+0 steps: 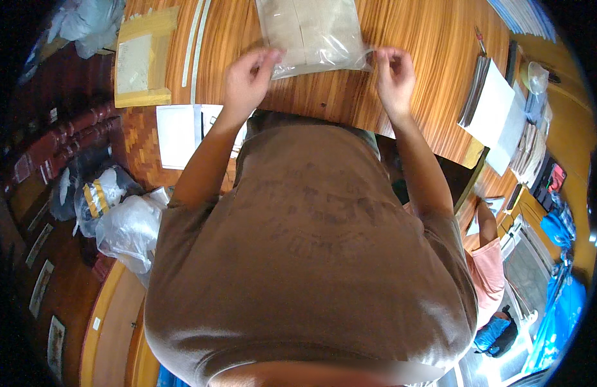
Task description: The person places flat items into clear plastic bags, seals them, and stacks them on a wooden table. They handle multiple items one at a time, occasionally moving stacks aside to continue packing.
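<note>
A clear plastic bag (318, 64) lies on the wooden table in front of me, with a flat beige item (311, 26), perhaps folded cloth or paper, inside it. Its near edge faces me and shines with glare. My left hand (250, 77) is closed at the bag's near left corner, thumb and fingers pinching the film. At the near right corner my right hand (395, 76) pinches the plastic between thumb and forefinger, its other fingers curled. The bag's far end runs out of the picture.
On the wooden table (427, 39), a stack of papers (492, 103) and a brush-like tool (480, 40) lie at the right. A yellowish board (160, 58) and pale strips (194, 48) are at the left. Plastic bags (127, 226) fill the floor left. Another person's arm (487, 222) shows at right.
</note>
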Tool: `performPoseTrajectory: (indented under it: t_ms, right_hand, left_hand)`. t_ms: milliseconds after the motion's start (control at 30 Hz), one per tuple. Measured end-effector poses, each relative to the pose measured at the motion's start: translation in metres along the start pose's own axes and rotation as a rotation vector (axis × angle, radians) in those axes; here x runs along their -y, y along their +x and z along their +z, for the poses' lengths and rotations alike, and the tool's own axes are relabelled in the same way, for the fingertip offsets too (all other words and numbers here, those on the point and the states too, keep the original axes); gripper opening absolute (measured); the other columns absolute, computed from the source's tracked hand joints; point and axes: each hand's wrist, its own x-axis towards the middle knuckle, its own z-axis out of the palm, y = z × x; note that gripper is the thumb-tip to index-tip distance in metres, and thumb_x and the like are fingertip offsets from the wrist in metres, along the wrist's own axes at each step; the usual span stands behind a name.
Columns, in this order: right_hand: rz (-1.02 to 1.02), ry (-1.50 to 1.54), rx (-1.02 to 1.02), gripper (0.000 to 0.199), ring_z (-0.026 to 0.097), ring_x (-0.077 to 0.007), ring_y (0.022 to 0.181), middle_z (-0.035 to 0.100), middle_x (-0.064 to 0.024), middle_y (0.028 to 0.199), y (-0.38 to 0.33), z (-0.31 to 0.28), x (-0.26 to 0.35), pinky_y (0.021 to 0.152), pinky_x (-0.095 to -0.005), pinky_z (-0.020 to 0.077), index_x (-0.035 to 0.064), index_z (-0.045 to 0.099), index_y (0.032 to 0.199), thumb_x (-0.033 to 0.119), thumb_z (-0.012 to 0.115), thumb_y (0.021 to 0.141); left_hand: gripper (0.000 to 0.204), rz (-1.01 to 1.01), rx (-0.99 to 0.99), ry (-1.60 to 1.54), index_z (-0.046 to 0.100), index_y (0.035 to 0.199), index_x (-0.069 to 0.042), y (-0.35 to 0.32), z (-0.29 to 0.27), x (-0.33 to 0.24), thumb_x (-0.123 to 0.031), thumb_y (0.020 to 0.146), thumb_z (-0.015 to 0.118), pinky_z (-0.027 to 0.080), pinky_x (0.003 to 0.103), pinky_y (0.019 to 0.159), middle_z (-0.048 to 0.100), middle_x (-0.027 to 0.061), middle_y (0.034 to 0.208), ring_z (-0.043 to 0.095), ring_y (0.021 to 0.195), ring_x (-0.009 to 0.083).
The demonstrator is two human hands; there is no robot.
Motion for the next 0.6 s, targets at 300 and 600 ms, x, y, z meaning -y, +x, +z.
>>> performPoseTrajectory:
  t_ms: [300, 600]
  right_hand:
    - [0.016, 0.071, 0.155, 0.026, 0.068, -0.0124, 0.086, 0.072, -0.0066, 0.091, 0.020, 0.041, -0.027, 0.078, -0.0273, 0.0545, -0.0026, 0.064, 0.115, 0.018, 0.068, 0.099]
    - [0.180, -0.284, -0.109, 0.033, 0.068, -0.0222, 0.066, 0.069, -0.0146, 0.073, 0.028, 0.057, -0.030, 0.063, -0.0372, 0.0527, 0.0002, 0.072, 0.096, 0.030, 0.059, 0.104]
  left_hand:
    - [0.039, -0.335, -0.254, -0.439, 0.063, 0.090, 0.001, 0.055, 0.040, 0.052, -0.025, 0.111, 0.043, 0.052, 0.029, 0.058, 0.070, 0.0091, 0.081, 0.069, 0.067, 0.0156]
    - [0.030, 0.028, -0.403, 0.251, 0.061, 0.094, 0.002, 0.057, 0.045, 0.050, -0.021, 0.108, 0.049, 0.049, 0.038, 0.061, 0.062, 0.0123, 0.073, 0.065, 0.068, 0.0221]
